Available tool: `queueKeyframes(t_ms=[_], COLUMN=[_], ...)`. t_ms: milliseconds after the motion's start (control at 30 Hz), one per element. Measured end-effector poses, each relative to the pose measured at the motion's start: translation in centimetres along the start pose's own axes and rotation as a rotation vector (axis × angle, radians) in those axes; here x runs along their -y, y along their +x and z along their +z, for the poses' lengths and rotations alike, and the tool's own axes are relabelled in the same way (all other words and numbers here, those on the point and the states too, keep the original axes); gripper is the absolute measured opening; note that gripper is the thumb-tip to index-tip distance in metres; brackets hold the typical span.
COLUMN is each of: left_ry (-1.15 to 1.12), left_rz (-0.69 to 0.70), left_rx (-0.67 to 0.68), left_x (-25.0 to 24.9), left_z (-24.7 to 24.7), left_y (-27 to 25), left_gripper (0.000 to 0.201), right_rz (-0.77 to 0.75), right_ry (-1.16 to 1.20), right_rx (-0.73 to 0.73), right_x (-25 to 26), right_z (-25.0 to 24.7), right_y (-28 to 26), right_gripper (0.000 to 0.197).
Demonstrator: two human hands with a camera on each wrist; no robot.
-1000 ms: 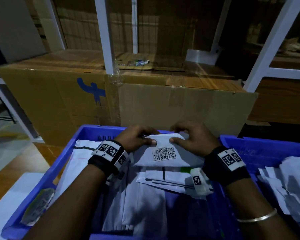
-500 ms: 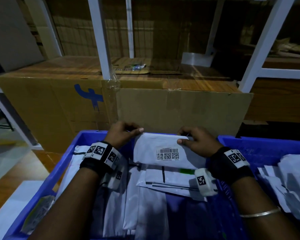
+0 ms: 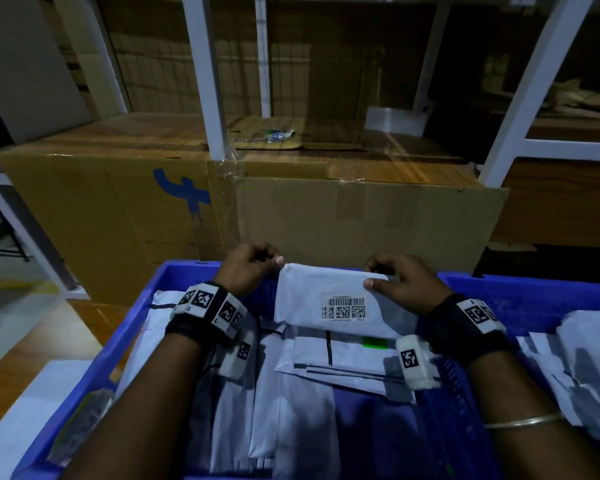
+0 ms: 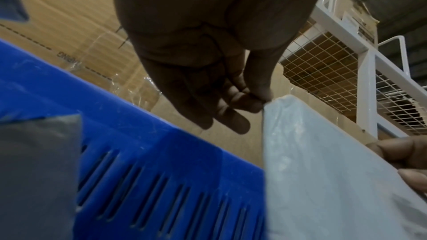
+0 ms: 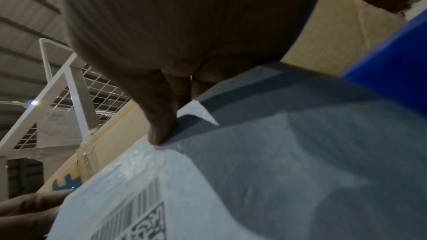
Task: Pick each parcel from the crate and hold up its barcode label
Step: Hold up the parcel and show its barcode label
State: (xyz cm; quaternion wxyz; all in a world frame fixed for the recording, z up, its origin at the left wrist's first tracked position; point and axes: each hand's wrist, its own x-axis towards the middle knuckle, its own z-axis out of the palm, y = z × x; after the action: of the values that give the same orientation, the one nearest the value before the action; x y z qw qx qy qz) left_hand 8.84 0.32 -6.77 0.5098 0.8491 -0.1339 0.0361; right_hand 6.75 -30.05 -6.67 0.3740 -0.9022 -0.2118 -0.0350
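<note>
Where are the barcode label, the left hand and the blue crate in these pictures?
barcode label [image 3: 343, 308]: head view, middle of the printed codes.
left hand [image 3: 248, 268]: head view, back of the hand.
blue crate [image 3: 184, 271]: head view, far rim, left corner.

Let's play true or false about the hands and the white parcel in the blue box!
1. Both hands hold the white parcel. True: the left hand pinches its left corner, the right hand its right end.
2. The barcode label faces the head camera. True.
3. The crate is red. False: it is blue.
4. The crate holds only this one parcel. False: more white parcels lie in it.
</note>
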Motion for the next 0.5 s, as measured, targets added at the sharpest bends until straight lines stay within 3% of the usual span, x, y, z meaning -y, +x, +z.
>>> queueKeyframes(t_ms=[200, 333, 500], left_ry=[-0.031, -0.03, 0.03], left_rz=[0.041, 0.036, 0.041], left_rx=[0.068, 0.076, 0.033], left_x=[0.22, 0.25, 0.43], left_z=[0.08, 0.08, 0.25], left_y=[0.05, -0.13, -0.05], left_gripper=[0.01, 0.014, 0.016], right_rz=[0.007, 0.008, -0.018], right_ry=[0.034, 0.038, 0.044], right_rx=[-0.02, -0.02, -0.025], right_x=[0.09, -0.12, -0.27], right_z=[-0.07, -0.08, -0.03], right_y=[-0.06, -0.02, 0.09], right_gripper=[0.005, 0.02, 0.022])
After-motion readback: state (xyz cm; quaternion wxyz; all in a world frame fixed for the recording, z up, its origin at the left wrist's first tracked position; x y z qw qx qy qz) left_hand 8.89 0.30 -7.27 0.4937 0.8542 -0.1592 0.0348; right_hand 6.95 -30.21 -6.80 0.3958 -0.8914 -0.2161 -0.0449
